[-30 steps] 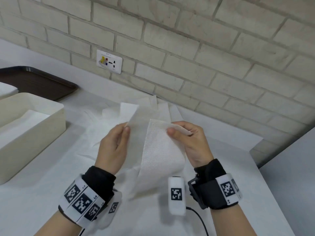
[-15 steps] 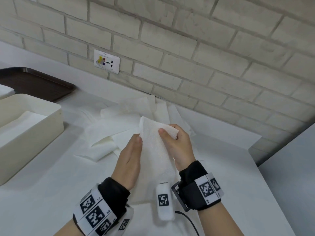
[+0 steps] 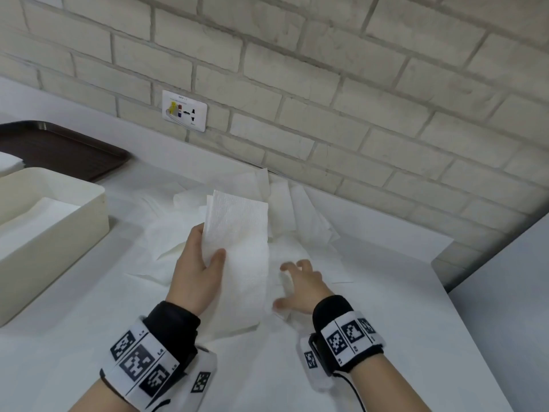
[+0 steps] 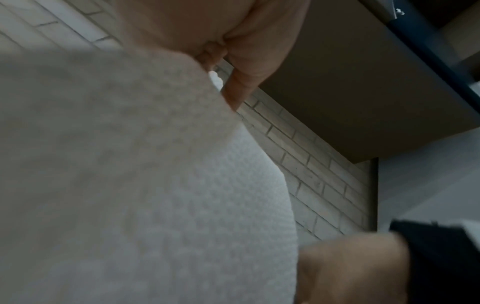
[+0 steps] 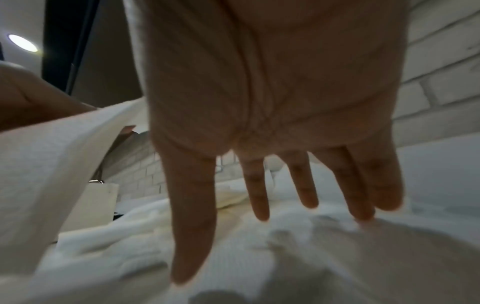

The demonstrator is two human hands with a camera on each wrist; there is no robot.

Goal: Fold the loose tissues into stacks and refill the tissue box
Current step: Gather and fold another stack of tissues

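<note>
My left hand (image 3: 205,257) pinches a folded white tissue (image 3: 237,233) between thumb and fingers and holds it upright above the table; the same tissue (image 4: 155,185) fills most of the left wrist view. My right hand (image 3: 297,283) hovers low to its right, fingers spread and straight (image 5: 306,195), over the loose white tissues (image 3: 300,221) heaped on the table. It holds nothing. The cream tissue box (image 3: 59,233) stands open at the left with flat tissues inside.
A dark brown tray (image 3: 65,150) lies behind the box at the far left. A brick wall with a socket plate (image 3: 184,110) runs along the back of the white table (image 3: 386,307). The table's right edge drops off beside a grey surface.
My hands came together and folded the tissue in half. The right hand then let go and dropped toward the loose pile, leaving the folded tissue in the left hand alone.
</note>
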